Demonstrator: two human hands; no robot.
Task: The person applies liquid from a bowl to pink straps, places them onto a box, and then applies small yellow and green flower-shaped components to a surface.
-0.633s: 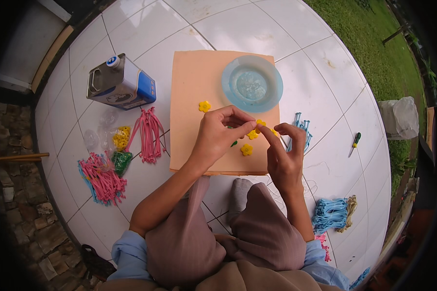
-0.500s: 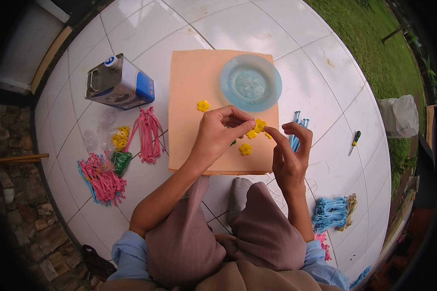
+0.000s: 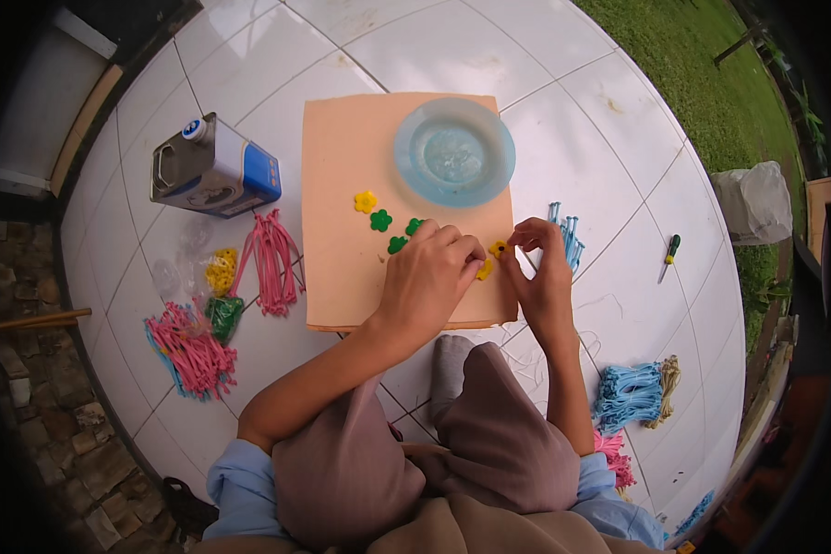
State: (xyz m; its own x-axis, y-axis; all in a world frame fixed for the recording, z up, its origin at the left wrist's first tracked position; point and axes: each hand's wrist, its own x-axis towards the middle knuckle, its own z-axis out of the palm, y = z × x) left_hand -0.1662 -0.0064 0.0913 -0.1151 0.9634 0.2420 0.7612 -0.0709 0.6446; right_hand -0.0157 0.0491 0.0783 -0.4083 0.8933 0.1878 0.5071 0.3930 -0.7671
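Over the right part of a peach-coloured board [image 3: 342, 286], my left hand [image 3: 427, 277] is closed in a pinch, its fingertips at a yellow plastic flower [image 3: 485, 270]. Facing it, my right hand [image 3: 547, 286] bends its thumb and forefinger together at another yellow flower [image 3: 499, 247] with a dark centre. The fingertips partly hide both flowers. Beyond my left hand lie green flowers [image 3: 380, 220] and a single yellow flower [image 3: 365, 201]. A translucent blue bowl [image 3: 407, 152] stands at the board's far right.
Left of the board are a metal can [image 3: 217, 171], pink strips [image 3: 272, 263], a bag of yellow pieces [image 3: 221, 270], a green bag [image 3: 224, 317] and a pink bundle [image 3: 194, 346]. On the right lie blue sticks [image 3: 568, 238], a screwdriver [image 3: 670, 257] and blue bundles [image 3: 630, 399].
My hands have lowered slightly, and my left fingers have curled downward. My right thumb and forefinger have drawn together. Green flowers formerly behind my left hand now show, as the view has shifted.
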